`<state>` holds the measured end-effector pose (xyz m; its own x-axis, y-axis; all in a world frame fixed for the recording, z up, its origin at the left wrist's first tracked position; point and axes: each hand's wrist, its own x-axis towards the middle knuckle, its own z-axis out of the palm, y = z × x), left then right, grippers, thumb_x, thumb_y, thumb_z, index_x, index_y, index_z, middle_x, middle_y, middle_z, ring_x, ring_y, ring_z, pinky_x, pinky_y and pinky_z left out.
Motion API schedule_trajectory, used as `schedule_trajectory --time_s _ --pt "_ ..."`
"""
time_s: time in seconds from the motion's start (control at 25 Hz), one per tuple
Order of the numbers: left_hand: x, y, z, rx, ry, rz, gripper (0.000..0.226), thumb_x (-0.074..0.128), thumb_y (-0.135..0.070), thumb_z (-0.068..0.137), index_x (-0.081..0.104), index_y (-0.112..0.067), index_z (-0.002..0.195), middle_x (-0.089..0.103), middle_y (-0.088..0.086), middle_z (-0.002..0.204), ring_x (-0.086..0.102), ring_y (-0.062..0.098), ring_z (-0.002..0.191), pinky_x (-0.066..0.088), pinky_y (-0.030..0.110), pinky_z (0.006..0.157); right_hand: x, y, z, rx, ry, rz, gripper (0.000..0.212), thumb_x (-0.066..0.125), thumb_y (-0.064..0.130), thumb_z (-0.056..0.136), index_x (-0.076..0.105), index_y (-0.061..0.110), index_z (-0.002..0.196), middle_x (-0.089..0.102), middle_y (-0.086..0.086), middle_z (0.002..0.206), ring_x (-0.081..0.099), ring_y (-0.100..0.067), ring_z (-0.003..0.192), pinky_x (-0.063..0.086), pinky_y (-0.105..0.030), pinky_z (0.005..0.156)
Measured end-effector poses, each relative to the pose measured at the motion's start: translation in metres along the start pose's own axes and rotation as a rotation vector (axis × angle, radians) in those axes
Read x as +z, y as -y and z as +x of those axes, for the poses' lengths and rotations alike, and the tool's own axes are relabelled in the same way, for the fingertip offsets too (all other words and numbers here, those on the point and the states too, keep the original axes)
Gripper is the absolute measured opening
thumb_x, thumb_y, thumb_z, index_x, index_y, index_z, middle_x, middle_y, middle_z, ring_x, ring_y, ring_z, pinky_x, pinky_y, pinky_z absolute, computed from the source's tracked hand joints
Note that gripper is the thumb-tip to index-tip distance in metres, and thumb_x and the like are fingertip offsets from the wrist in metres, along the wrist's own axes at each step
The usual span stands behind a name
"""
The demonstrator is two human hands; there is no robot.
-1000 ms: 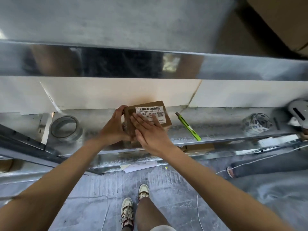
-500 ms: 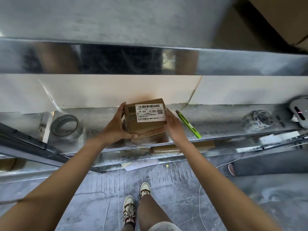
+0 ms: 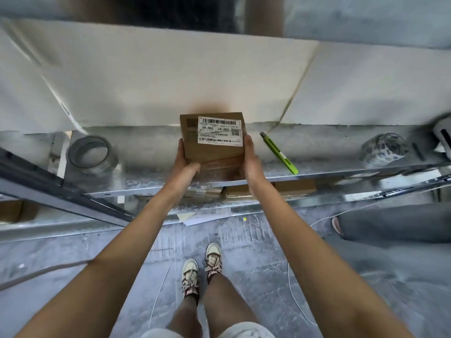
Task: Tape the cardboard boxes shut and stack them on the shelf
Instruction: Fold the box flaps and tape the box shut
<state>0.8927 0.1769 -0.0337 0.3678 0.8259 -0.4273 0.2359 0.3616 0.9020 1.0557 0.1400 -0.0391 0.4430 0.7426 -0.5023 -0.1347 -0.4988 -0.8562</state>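
The cardboard box [image 3: 211,152] has risen off the shelf [image 3: 156,174]; left hand [image 3: 183,167] and right hand [image 3: 251,162] clasp its sides, arms outstretched.

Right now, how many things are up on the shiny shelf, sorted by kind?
Cardboard box, held between left hand and right hand: 1
Tape rolls, clear and patterned: 2
Green knife: 1
White thing at right edge, cut off: 1
Total: 5

Warehouse packing area: metal shelving [image 3: 317,167], tape roll [image 3: 91,153].
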Motion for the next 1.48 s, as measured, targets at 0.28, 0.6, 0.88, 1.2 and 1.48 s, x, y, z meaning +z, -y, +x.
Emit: schedule_trajectory --time_s 0.28,0.6,0.88,1.2,1.48 --pt "0.003 -0.001 -0.008 -0.017 -0.053 0.051 0.064 0.041 0.011 0.072 0.039 -0.014 0.130 0.053 -0.007 0.087 0.045 0.008 0.078 0.039 0.006 0.047 -0.001 -0.012 0.005 -0.061 0.100 -0.007 0.114 0.029 0.100 0.053 0.048 0.027 0.138 0.052 -0.001 0.140 0.046 -0.020 0.130 0.030 -0.045 0.114" --pt "0.066 0.081 -0.109 -0.057 -0.145 -0.082 0.070 0.043 0.006 0.070 0.034 0.003 0.140 0.054 0.023 0.111 0.042 0.022 0.082 0.036 0.018 0.058 -0.069 -0.088 -0.108 -0.080 0.034 0.044 0.063 0.029 0.062 0.095 0.045 0.022 0.140 0.046 0.007 0.140 0.039 -0.012 0.129 0.025 -0.029 0.110" --pt "0.145 0.175 -0.196 -0.245 -0.075 -0.411 0.040 0.041 -0.019 0.061 0.056 -0.008 0.097 0.060 0.004 0.095 0.052 0.015 0.085 0.040 0.029 0.073 -0.133 -0.254 -0.174 0.217 0.019 0.202 0.054 0.029 0.067 0.091 0.062 0.031 0.115 0.059 0.003 0.132 0.054 -0.008 0.116 0.033 -0.036 0.112" --pt "0.199 0.223 -0.125 -0.280 -0.139 -0.228 0.048 0.038 -0.049 0.097 0.042 -0.029 0.140 0.048 0.003 0.138 0.049 0.014 0.118 0.041 0.026 0.094 -0.160 -0.305 -0.099 0.299 -0.040 0.229 0.037 0.048 0.058 0.090 0.065 0.027 0.101 0.070 0.004 0.108 0.062 -0.013 0.106 0.040 -0.037 0.106" --pt "0.183 0.210 0.029 -0.170 -0.222 -0.190 0.046 0.036 -0.036 0.102 0.039 -0.016 0.143 0.045 0.002 0.141 0.041 0.017 0.130 0.029 0.025 0.107 -0.132 -0.253 0.060 0.184 -0.012 0.149 0.076 0.055 0.073 0.071 0.051 0.031 0.135 0.051 0.004 0.140 0.046 -0.018 0.128 0.032 -0.042 0.110"
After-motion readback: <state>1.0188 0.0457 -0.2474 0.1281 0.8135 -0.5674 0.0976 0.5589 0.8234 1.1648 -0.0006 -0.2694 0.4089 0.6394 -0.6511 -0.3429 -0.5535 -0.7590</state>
